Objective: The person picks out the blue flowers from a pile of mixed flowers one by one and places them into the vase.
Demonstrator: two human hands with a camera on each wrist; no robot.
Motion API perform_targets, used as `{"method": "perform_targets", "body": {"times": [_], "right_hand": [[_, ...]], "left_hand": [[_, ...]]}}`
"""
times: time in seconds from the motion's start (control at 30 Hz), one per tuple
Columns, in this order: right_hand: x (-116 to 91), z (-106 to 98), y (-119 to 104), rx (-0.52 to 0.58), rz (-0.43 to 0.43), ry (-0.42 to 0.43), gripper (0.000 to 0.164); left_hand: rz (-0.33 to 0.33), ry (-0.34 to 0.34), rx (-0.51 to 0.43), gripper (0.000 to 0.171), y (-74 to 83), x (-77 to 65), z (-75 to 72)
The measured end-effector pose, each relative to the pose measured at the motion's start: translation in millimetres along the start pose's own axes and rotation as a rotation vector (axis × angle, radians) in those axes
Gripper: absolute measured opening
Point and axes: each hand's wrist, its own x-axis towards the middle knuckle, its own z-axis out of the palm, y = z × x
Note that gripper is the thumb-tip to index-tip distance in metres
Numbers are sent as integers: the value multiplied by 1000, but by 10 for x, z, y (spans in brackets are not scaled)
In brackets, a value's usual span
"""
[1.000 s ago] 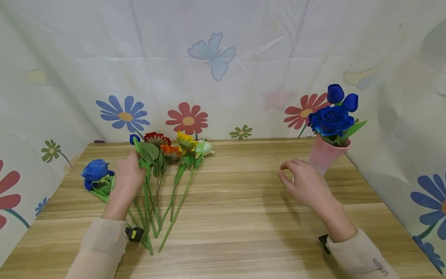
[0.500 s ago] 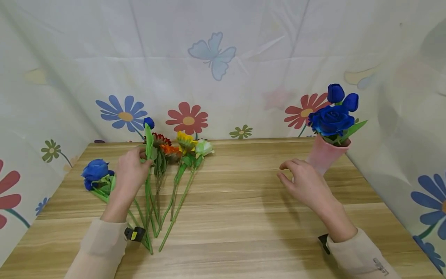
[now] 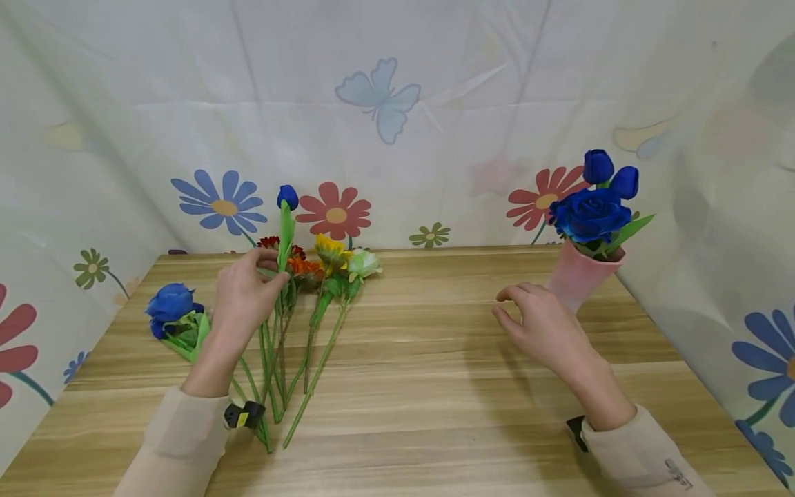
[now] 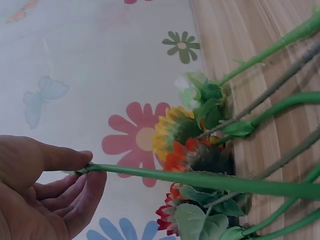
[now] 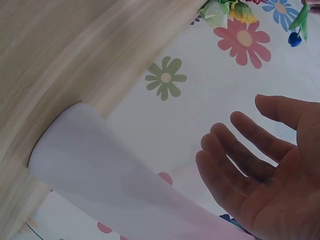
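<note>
A blue tulip (image 3: 288, 197) with a long green leaf stands upright above the table, its stem (image 4: 200, 179) pinched between thumb and fingers of my left hand (image 3: 247, 293). Behind and below it lie a red flower, an orange flower (image 3: 304, 267), a yellow sunflower (image 3: 332, 251) and a pale green-white rose (image 3: 363, 264). My right hand (image 3: 549, 328) hovers beside a pink and white vase (image 3: 580, 275), fingers relaxed and holding nothing. In the vase stand a blue rose (image 3: 591, 214) and two blue tulips (image 3: 624, 183).
Left of my left hand lie blue roses (image 3: 171, 304) with green leaves. Several green stems (image 3: 315, 376) reach toward the table's (image 3: 422, 407) front. A white curtain printed with flowers and a butterfly (image 3: 380, 100) hangs behind the table.
My left hand has lifted the blue tulip from among the flowers and moved it right, its head now higher and upright. The right hand and vase have stayed nearly still.
</note>
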Motion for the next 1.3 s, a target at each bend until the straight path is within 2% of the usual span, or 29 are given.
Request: {"method": "perform_targets", "body": {"times": [0.13,0.4,0.67,0.77,1.0,1.3], "right_hand": [[0,-1,-4,3,0,-4,18],[7,25,-41,24,-5,-41,19],[26,48,-164,105,-8,-94,19],[35,82,-199,130,-15,-108,20],[38,170,-263,187,-32,-152,17],[48,253,-466,359,-89,-229,13]], "left_hand": [[5,-24,-31,37,77,-15,13],[-24,-150,-132,41,163,-66,118],[14,-249,-318,40,210,-112,362],[8,-281,-372,40,265,-134,443],[-18,-316,-460,39,410,-192,606],[-35,-351,-617,40,547,-243,774]]}}
